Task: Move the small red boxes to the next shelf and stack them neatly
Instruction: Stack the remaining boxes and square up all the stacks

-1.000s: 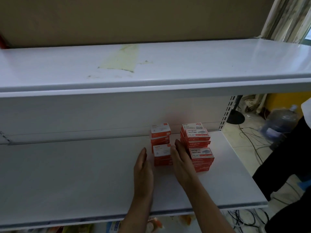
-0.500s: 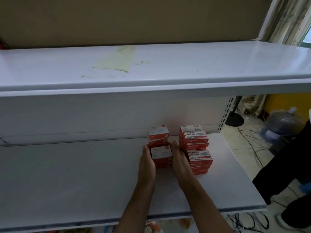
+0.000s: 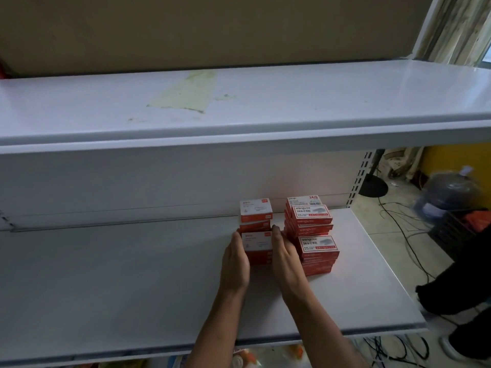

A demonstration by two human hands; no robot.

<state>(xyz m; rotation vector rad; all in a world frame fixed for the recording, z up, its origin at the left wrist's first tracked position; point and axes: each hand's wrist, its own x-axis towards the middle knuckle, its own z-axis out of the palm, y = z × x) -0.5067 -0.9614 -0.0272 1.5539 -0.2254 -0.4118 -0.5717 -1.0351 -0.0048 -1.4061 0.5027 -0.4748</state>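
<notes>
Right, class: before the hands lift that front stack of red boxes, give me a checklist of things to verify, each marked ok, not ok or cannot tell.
1. Left hand flat against the front stack: ok.
2. Right hand flat against its other side: ok.
3. Stack's boxes squarely aligned: cannot tell, the hands hide its sides.
4. Rear stack apart from the front one: cannot tell.
5. Neighbouring stacks clear of the right hand: not ok, it sits right against them.
6. Bare room on the top shelf: ok.
</notes>
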